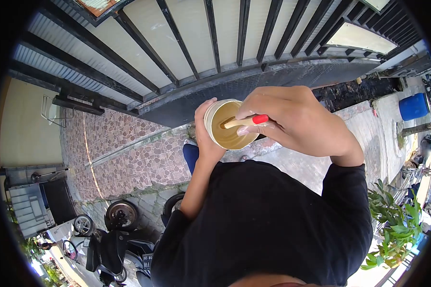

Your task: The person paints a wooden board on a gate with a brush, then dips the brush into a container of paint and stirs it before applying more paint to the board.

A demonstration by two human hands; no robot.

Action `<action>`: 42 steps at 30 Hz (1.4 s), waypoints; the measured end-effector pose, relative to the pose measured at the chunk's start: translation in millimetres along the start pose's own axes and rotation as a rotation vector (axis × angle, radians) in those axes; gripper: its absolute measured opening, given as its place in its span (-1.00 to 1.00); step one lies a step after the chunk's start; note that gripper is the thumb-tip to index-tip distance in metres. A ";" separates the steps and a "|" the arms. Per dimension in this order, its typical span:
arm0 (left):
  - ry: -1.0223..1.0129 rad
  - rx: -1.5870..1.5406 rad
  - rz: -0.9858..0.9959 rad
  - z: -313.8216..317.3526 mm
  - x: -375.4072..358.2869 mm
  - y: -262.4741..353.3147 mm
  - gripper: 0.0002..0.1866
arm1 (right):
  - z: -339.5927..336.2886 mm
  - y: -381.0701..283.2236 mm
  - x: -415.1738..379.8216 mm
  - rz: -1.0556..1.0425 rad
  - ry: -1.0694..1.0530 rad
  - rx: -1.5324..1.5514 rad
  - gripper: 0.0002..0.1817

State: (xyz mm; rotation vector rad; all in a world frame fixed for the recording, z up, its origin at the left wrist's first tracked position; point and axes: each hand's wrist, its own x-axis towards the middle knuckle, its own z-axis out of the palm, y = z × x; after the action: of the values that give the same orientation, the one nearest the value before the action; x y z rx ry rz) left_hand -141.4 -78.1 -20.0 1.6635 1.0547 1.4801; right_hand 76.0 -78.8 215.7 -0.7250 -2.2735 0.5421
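Observation:
My left hand (209, 143) is wrapped around the side of a pale round can (208, 122) and holds it up in front of my chest. Inside the can is a tan, paint-like liquid (233, 139). With my right hand (297, 119) I pinch the wooden handle of a paintbrush (244, 122), which has a red end. The brush leans into the can, and its lower end is down at the liquid, so the bristles are mostly hidden. Whitish smears show on the right fingertips.
A gate with black metal bars (242, 33) and pale panels stands just ahead. Stone-patterned paving (124, 165) lies to the left, with parked motorcycles (107, 251) behind. On the right are a concrete strip (364, 138), a blue barrel (412, 106) and a leafy plant (392, 222).

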 end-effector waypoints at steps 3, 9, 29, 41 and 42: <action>-0.021 -0.048 -0.037 -1.4 3.2 1.9 0.04 | -4.3 -8.0 2.8 -0.005 -0.102 -0.062 -0.67; -0.032 0.191 0.223 -6.0 13.1 9.9 0.09 | 1.5 -12.8 7.9 0.050 -0.260 -0.191 -0.74; -0.009 0.090 0.181 -5.1 -1.1 12.0 0.08 | 10.4 -9.6 0.6 0.090 -0.377 -0.212 -0.68; -0.030 0.086 0.178 2.3 -7.4 6.3 0.04 | 8.8 -13.3 -16.7 0.042 -0.127 -0.102 -0.73; -0.035 0.083 0.175 3.9 -8.8 5.9 0.04 | 8.9 -14.7 -16.4 0.057 -0.095 -0.085 -0.83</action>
State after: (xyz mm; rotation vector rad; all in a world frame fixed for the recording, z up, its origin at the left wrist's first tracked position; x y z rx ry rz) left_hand -137.0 -88.5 -19.4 1.8745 0.9847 1.5289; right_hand 74.6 -101.8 210.0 -0.8242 -2.3816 0.5188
